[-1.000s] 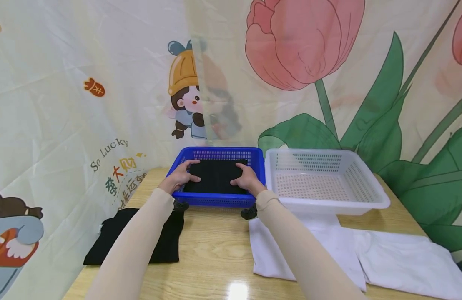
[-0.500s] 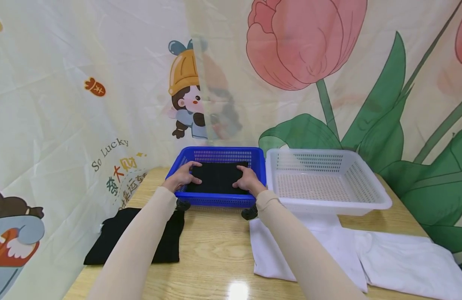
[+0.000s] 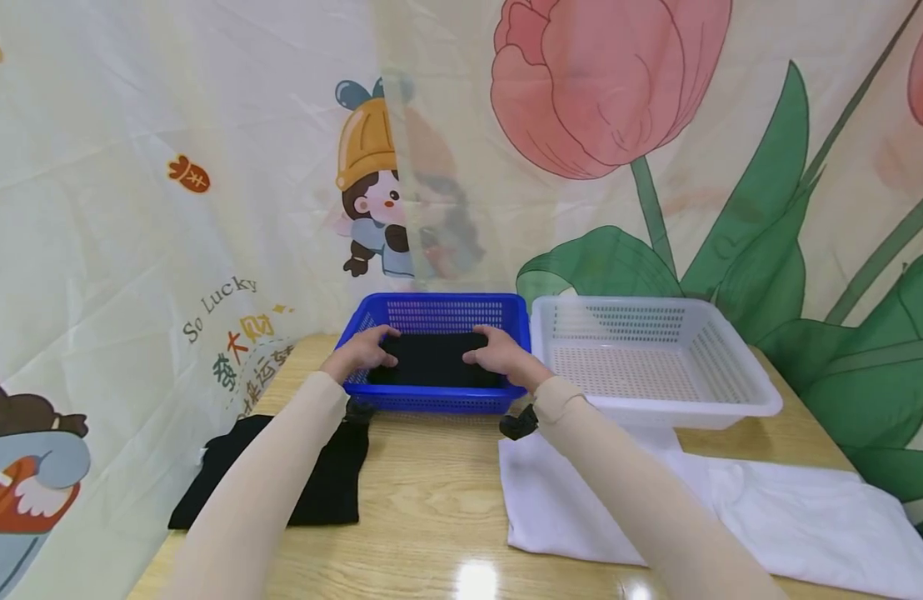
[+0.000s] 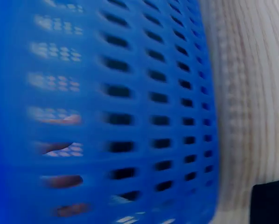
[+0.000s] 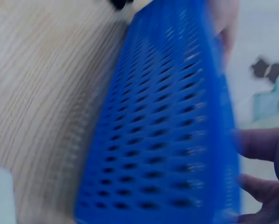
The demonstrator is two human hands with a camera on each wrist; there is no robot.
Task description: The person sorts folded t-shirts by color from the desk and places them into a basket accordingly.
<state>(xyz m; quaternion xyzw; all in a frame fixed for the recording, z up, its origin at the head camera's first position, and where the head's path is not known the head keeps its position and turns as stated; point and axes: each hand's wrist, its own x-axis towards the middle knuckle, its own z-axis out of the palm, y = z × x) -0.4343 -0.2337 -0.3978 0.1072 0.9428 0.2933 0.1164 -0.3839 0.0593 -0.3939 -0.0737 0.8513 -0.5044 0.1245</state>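
A folded black cloth lies inside the blue plastic basket in the head view. My left hand reaches over the basket's left side, its thumb and fingers spread at the cloth's left edge. At the opposite edge is my right hand, thumb and forefinger apart. The right wrist view shows the right hand's fingers spread beyond the basket's rim, with nothing between them. Perforated basket wall fills most of the left wrist view, and pieces of the left hand show through its holes.
A white plastic basket stands right beside the blue one. Another folded black garment lies at the table's left, partly under my left sleeve. White folded garments lie at the front right. A printed cloth backdrop hangs behind the table.
The cloth's far edge has sunk lower in the basket, showing more of the back wall. My right wrist and forearm have shifted right; the left hand has barely moved.
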